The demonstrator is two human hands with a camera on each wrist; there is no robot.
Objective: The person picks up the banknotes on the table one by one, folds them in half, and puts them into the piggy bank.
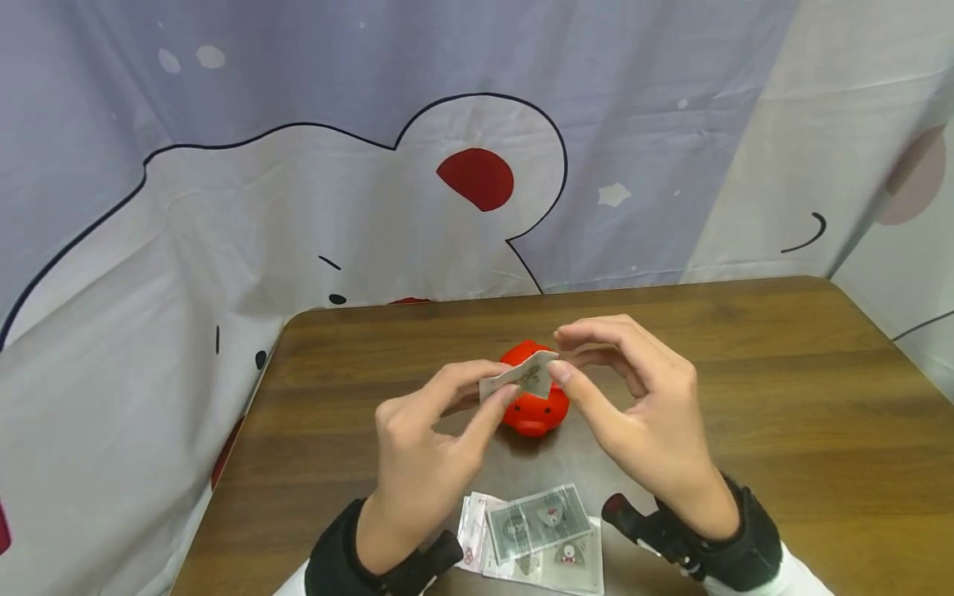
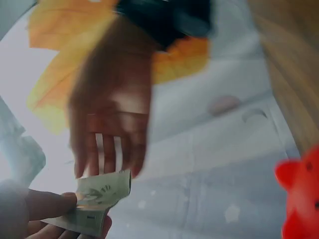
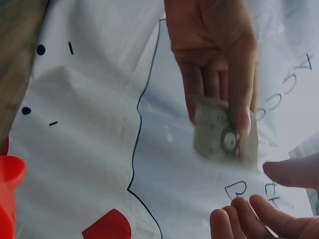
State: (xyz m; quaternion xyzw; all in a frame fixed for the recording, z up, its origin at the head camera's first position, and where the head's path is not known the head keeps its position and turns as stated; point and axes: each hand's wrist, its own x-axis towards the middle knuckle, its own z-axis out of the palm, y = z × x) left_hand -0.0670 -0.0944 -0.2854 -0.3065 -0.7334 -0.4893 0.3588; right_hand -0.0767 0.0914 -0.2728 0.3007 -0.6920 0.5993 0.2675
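Table (image 1: pixel 782 397): brown wood
Right hand (image 1: pixel 656 418): thumb and fingertips apart, beside the note (image 1: pixel 535 377)
Left hand (image 1: pixel 417 451): thumb and fingers pinching it
Money pile (image 1: pixel 540 530): between the wrists
Piggy bank (image 1: pixel 533 414): beyond the note
Note: raised, bent; probably mid-fold, calling for a right-hand pinch

Beyond a brown, wood-grained surface (image 1: pixel 805 397) with rounded far corners, we see a pale cloth (image 1: pixel 641 149) hanging in soft folds, lavender-grey and off-white. On it we make out a black outline (image 1: pixel 484 93), a red patch (image 1: pixel 480 180) and small white flecks (image 1: pixel 614 195). The left wrist view shows us orange-yellow shapes (image 2: pixel 70 74) on the cloth; the right wrist view, dark printed letters (image 3: pixel 236 190) near a brighter, washed-out area.
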